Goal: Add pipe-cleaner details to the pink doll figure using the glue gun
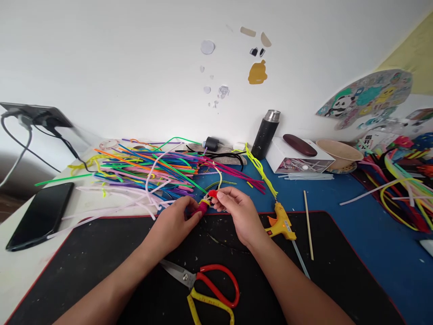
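My left hand (175, 222) is closed round a small craft piece wound from magenta and yellow pipe cleaner (203, 206), near the far edge of the black mat (264, 280). At the top of that piece, my right hand (241, 214) pinches a bit of red pipe cleaner (213, 193) between thumb and fingers. The red bit appears to touch the wound piece; whether it is joined to it I cannot tell. Scissors (191, 279) with one red and one yellow handle lie just below my hands. Right of my right hand rests a yellow glue gun (283, 224) with a glue stick in its back.
Loose pipe cleaners (162, 167) in many colours cover the back left. A phone (42, 214) lies at left. At the back stand a black flask (265, 135) and a white box (287, 153). A wooden stick (308, 225) lies right; more pipe cleaners (402, 185) beyond.
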